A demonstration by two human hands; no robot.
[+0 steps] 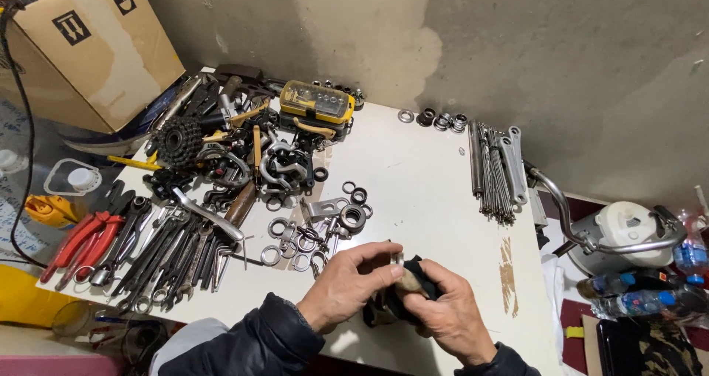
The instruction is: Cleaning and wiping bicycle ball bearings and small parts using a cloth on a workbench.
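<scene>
Two hands meet at six o'clock on the white table [428, 176]: the left hand [347, 284] pinches a small metal ring [398, 258], the right hand [443, 309], grip clenched, presses a dark rag [422, 272] against it. Wrenches [166, 254] lie at nine o'clock, spokes [491, 173] at two.

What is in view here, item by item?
table: one, white, centre
rag: one, black, between both hands
ring: one, metal, at left fingertips
wrenches: many, dark steel, table left front
pliers: two, red handles, far left
sprocket: one, black, left rear
bit case: one, yellow, rear
spokes: a bundle, steel, right
box: one, cardboard, top left
bottles: several, clear, floor right
left hand: holds ring
right hand: grips rag
</scene>
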